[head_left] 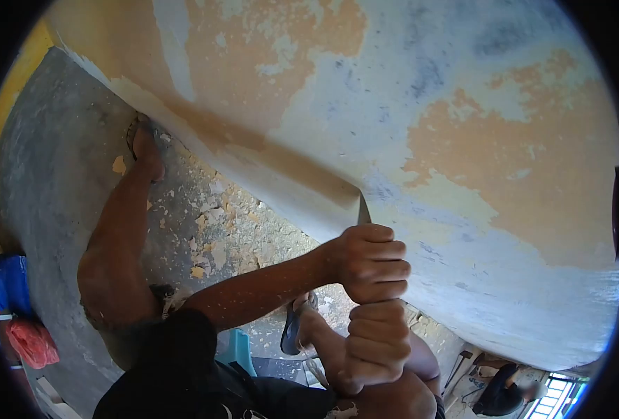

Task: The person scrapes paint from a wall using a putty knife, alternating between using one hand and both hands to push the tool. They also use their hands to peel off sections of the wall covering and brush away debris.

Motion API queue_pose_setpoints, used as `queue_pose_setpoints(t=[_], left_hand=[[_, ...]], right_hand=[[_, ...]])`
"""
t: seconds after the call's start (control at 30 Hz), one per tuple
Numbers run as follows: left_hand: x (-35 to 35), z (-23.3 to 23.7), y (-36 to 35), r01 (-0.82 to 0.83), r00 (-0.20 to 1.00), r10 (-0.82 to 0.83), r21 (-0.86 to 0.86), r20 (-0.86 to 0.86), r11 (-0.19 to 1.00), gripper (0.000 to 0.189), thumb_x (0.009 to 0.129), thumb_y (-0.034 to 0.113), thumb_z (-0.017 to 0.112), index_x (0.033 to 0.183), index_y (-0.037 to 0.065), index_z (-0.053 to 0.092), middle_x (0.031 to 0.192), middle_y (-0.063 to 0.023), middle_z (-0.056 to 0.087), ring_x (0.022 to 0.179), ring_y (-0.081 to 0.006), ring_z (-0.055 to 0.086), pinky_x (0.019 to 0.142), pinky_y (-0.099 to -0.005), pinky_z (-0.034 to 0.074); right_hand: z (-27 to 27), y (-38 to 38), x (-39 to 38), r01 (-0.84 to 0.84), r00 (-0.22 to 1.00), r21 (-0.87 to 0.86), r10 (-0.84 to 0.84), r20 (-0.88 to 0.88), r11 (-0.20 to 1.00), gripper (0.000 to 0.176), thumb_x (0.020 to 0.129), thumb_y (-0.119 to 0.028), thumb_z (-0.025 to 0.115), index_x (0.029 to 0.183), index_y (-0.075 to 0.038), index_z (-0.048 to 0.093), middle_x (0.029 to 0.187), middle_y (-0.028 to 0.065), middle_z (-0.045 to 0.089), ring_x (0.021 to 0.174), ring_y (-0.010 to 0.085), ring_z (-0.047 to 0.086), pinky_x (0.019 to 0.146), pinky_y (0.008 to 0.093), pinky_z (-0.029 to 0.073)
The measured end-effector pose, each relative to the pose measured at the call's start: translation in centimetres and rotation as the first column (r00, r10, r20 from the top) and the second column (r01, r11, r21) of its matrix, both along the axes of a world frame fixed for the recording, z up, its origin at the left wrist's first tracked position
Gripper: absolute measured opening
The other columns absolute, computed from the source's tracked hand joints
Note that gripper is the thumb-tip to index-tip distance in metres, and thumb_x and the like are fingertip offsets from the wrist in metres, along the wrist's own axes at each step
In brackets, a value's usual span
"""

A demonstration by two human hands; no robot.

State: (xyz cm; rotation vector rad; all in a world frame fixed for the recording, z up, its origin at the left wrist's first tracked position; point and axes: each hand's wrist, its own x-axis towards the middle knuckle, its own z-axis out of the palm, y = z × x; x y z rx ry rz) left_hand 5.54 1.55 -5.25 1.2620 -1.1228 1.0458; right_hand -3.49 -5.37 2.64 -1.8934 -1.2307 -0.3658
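Note:
My two fists are stacked one above the other around a scraper. Its handle is hidden inside my fingers, and only a thin dark blade (365,208) shows above, against the wall (421,77). My left hand (374,264) is the upper fist, closed, its forearm reaching in from the lower left. Just beneath it and touching it, my right hand (378,343) is also closed, near my bent knee. Around the blade the wall is patchy, with pale areas and remnants of peach paint. A raised band (281,185) along the wall's base stops beside the blade.
Flakes and paint chips (215,216) litter the grey floor (58,140) along the wall. A teal plastic stool (238,349) is under me. Red (33,343) and blue (9,283) bags lie at left. Another person (499,397) is at lower right, near a barred window (557,397).

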Motion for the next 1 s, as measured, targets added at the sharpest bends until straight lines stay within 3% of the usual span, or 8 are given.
queue_pose_setpoints(t=[0.1, 0.27, 0.4, 0.57, 0.7, 0.83, 0.87, 1.0], left_hand=[[-0.6, 0.9, 0.3, 0.012, 1.0, -0.013, 0.049, 0.008, 0.999, 0.023, 0.065, 0.018, 0.061, 0.057, 0.015, 0.04, 0.062, 0.0031, 0.04, 0.057, -0.0117, 0.045, 0.051, -0.0271, 0.029], [0.0, 0.3, 0.2, -0.023, 0.998, 0.02, 0.049, 0.058, 0.999, 0.023, 0.061, 0.021, 0.061, 0.057, 0.016, 0.039, 0.062, 0.0026, 0.038, 0.056, -0.012, 0.043, 0.051, -0.0283, 0.028], [-1.6, 0.8, 0.0, 0.003, 0.996, 0.009, 0.13, -0.092, 0.992, 0.025, 0.059, 0.022, 0.064, 0.057, 0.014, 0.04, 0.06, 0.0005, 0.04, 0.056, -0.016, 0.046, 0.053, -0.0304, 0.034], [-5.4, 3.4, 0.9, 0.192, 0.97, -0.096, 0.459, -0.223, 0.867, 0.018, 0.059, 0.023, 0.068, 0.06, 0.011, 0.054, 0.063, -0.0045, 0.056, 0.062, -0.0238, 0.056, 0.06, -0.0388, 0.043], [-7.8, 4.1, 3.4, 0.075, 0.997, -0.044, 0.667, -0.064, 0.741, 0.024, 0.067, 0.033, 0.072, 0.064, 0.012, 0.062, 0.066, -0.0011, 0.059, 0.068, -0.021, 0.055, 0.067, -0.0372, 0.042], [-8.3, 2.7, 8.9, -0.147, 0.978, 0.206, 0.729, 0.008, 0.669, 0.023, 0.074, 0.033, 0.071, 0.077, 0.01, 0.071, 0.074, 0.0016, 0.065, 0.086, -0.0208, 0.056, 0.083, -0.0411, 0.038], [-8.1, 3.4, 10.7, -0.1, 0.967, 0.255, 0.904, -0.011, 0.416, 0.022, 0.075, 0.027, 0.072, 0.089, 0.01, 0.073, 0.093, -0.0023, 0.066, 0.099, -0.0232, 0.055, 0.093, -0.0439, 0.037], [-6.0, 2.1, 14.0, -0.148, 0.919, 0.393, 0.894, -0.033, 0.422, 0.045, 0.068, 0.012, 0.077, 0.113, 0.012, 0.068, 0.142, -0.0164, 0.044, 0.139, -0.0369, 0.031, 0.118, -0.0544, 0.018]], right_hand=[[-0.2, 3.2, -2.1, 0.606, 0.775, 0.236, -0.631, 0.039, 0.759, 0.036, 0.074, 0.012, 0.059, 0.056, -0.006, 0.033, 0.051, 0.001, 0.04, 0.04, 0.013, 0.04, 0.038, 0.0259, 0.031], [-1.0, -0.7, -0.2, -0.024, 0.981, -0.012, 0.026, 0.19, 1.0, 0.036, 0.09, -0.008, 0.047, 0.056, -0.009, 0.034, 0.055, 0.0021, 0.045, 0.042, 0.0127, 0.039, 0.038, 0.0277, 0.029], [1.2, -3.8, -0.7, -0.022, 0.994, 0.112, 0.034, -0.108, 0.993, 0.027, 0.086, -0.015, 0.055, 0.062, -0.005, 0.048, 0.061, 0.0056, 0.051, 0.058, 0.0248, 0.052, 0.057, 0.0383, 0.048], [11.2, -3.3, -5.3, 0.485, 0.799, -0.494, -0.595, -0.084, 0.721, 0.027, 0.078, -0.009, 0.066, 0.1, 0.002, 0.054, 0.095, 0.0223, 0.061, 0.092, 0.0386, 0.061, 0.078, 0.0412, 0.05], [9.1, -2.7, -6.0, 0.118, 0.539, -0.916, -0.799, -0.265, 0.384, 0.051, 0.087, -0.029, 0.069, 0.107, 0.011, 0.044, 0.088, 0.028, 0.063, 0.081, 0.0393, 0.068, 0.067, 0.0413, 0.053], [1.9, -0.5, -6.0, 0.222, 0.199, -0.492, -0.533, -0.823, 0.842, 0.06, 0.092, -0.031, 0.067, 0.12, 0.002, 0.026, 0.083, 0.0167, 0.063, 0.068, 0.0214, 0.07, 0.05, 0.0325, 0.052], [-0.8, 0.5, -5.9, 0.292, 0.189, -0.399, -0.462, -0.867, 0.869, 0.059, 0.093, -0.031, 0.066, 0.122, 0.0, 0.025, 0.082, 0.0164, 0.063, 0.065, 0.0205, 0.068, 0.048, 0.0322, 0.051], [-14.7, 6.3, -3.5, 0.814, 0.519, -0.017, -0.741, -0.427, 0.58, 0.049, 0.096, -0.031, 0.061, 0.126, -0.004, 0.032, 0.074, 0.0202, 0.062, 0.058, 0.0242, 0.057, 0.062, 0.0405, 0.05]])
